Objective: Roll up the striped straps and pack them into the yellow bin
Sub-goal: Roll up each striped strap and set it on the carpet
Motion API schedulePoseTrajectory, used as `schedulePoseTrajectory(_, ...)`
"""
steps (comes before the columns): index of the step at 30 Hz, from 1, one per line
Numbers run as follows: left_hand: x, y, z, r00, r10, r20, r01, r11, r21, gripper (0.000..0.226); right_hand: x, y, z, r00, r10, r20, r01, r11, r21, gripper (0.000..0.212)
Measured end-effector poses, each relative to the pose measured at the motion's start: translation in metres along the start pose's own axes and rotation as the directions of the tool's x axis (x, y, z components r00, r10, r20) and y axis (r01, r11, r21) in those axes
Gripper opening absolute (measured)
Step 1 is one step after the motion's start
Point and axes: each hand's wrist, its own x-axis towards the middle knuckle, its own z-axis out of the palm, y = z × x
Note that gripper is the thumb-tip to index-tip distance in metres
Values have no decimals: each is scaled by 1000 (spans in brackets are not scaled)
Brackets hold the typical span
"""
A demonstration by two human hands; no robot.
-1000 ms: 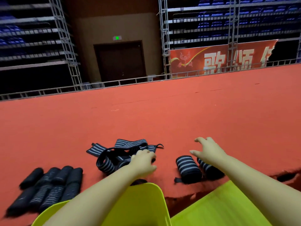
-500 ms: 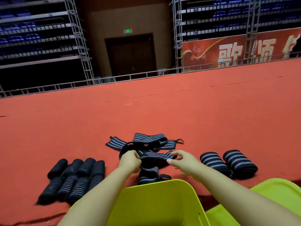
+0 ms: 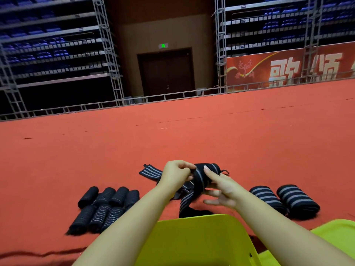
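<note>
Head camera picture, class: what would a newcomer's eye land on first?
Probably the two hands at centre: the left hand pinches a half-rolled striped strap while the right hand steadies it. Next, the yellow bin just below, and the rolled straps lined up on the red carpet at left.

Wide red carpet [image 3: 211, 135] across the floor, low metal railing [image 3: 115, 104] along its far edge, dark double door [image 3: 166, 72] under a green exit sign [image 3: 163, 46], scaffold towers [image 3: 107, 50], tiers of blue seats [image 3: 42, 47], red banner [image 3: 288, 70] with pale characters, dim light.
</note>
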Motion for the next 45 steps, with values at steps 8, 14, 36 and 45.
schedulePoseTrajectory(8, -20, 12, -29, 980, -35, 196, 85, 963, -257, 41, -29, -34, 15, 977, -148, -155, 181, 957, 227, 26)
schedulePoseTrajectory(14, -33, -11, -43, 958, -93, 271, 117, 990, -73, 58, -61, -59, 28, 937, -348, 15, 329, 898, 293, 24)
schedulePoseTrajectory(36, -197, -10, -63, 994, -75, 85, 95, 960, -265, 32, -194, 46, 23, 843, -528, 108, 533, 846, -24, 34)
schedulePoseTrajectory(45, -225, -54, -72, 961, -260, 90, 265, 963, -41, 52, -202, 69, 55, 613, -753, 240, 710, 390, -587, 64)
